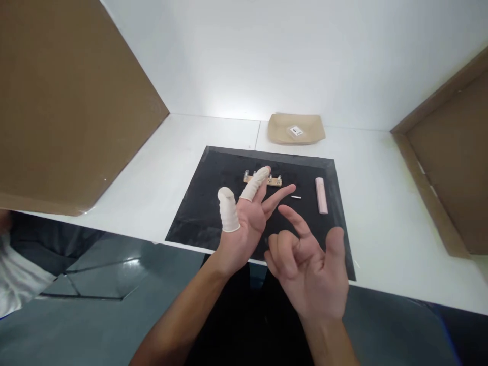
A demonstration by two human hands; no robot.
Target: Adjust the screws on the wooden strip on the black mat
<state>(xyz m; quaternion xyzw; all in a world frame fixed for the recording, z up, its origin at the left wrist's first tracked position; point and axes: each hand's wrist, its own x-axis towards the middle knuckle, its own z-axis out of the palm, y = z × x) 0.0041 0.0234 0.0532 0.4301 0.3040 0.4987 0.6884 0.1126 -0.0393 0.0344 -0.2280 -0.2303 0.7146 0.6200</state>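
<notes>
My left hand [246,218] is raised over the near part of a black mat [202,203], palm up, fingers spread, with white finger cots on the thumb and index finger. My right hand [310,269] hovers just to its right, palm toward me, fingers half curled, bare and holding nothing. Beyond the fingers, on the mat, lies a small tan strip with metal studs [274,180], partly hidden by my left index finger. A short metal pin [296,197] and a pink bar [321,195] lie to its right.
The mat lies on a white table [381,203]. A tan paper tray with a white label [296,128] sits at the back. Brown cardboard panels stand at the left [68,101] and right [453,152]. A white sleeve [19,284] shows at the far left edge.
</notes>
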